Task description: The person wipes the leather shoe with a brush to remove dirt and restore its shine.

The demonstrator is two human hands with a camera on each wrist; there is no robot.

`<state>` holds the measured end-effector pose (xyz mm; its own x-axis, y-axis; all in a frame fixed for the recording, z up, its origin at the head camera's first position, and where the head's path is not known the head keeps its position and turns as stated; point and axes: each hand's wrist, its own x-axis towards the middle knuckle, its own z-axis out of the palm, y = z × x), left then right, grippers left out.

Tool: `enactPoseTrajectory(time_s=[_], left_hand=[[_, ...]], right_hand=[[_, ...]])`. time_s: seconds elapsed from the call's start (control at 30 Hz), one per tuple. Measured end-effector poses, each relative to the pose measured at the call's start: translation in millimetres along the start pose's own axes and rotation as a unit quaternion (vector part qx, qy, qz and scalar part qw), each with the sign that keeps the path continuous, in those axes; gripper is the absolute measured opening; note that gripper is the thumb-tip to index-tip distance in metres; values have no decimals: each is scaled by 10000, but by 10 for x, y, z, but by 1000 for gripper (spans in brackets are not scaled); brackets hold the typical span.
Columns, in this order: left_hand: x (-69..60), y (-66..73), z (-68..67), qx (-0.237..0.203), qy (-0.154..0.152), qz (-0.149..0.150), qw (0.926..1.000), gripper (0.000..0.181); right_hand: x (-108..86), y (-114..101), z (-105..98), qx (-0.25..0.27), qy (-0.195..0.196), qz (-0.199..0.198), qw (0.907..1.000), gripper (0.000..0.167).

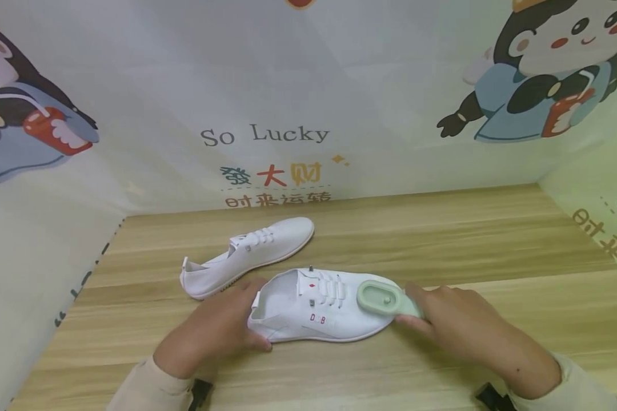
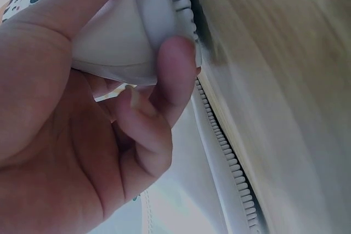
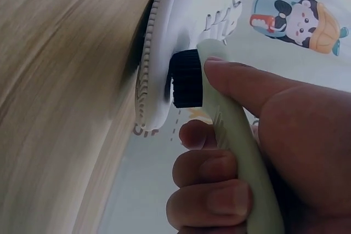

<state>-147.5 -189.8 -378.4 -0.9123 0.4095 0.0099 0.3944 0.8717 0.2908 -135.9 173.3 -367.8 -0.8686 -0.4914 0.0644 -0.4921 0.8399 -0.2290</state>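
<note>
A white lace-up shoe (image 1: pixel 288 325) lies sole down on the wooden table, its toe pointing right. At the heel my left hand (image 1: pixel 221 322) grips it; in the left wrist view, thumb and curled fingers (image 2: pixel 175 75) hold the heel from both sides. My right hand (image 1: pixel 457 319) holds a pale green brush (image 1: pixel 380 298) by its handle. Dark bristles (image 3: pixel 186 79) touch the toe of the shoe in the right wrist view. Behind, the second white shoe (image 1: pixel 283 235) lies with its toe turned right and away, its heel near my left hand.
The wood-grain table (image 1: pixel 442 240) meets a pale printed backdrop (image 1: pixel 380 114) with cartoon figures and lettering, which rises at the back and both sides. Beige sleeves (image 1: pixel 149 382) cover both forearms, and dark straps show near the wrists.
</note>
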Motion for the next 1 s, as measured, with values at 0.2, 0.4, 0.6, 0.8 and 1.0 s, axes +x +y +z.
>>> enactPoseTrajectory(time_s=[0.2,0.4,0.6,0.8,1.0], left_hand=[[1,0,-11,-29,-27,25,10000,93],[16,-8,-18,-21,12,22,10000,93],[8,-2,-26,-62,19,49,10000,93],[-2,1,-26,-77,3,30,10000,92],[-8,2,-20,-37,36,28,10000,92]], right_hand=[[-19,-1,-44,30,-166,49,9998,40],[-28,16,-116,-40,-296,274,9992,39],[-7,61,-109,-279,80,236,9993,46],[30,71,-67,-256,235,175,9992,51],[38,47,-16,-135,349,81,9993,47]])
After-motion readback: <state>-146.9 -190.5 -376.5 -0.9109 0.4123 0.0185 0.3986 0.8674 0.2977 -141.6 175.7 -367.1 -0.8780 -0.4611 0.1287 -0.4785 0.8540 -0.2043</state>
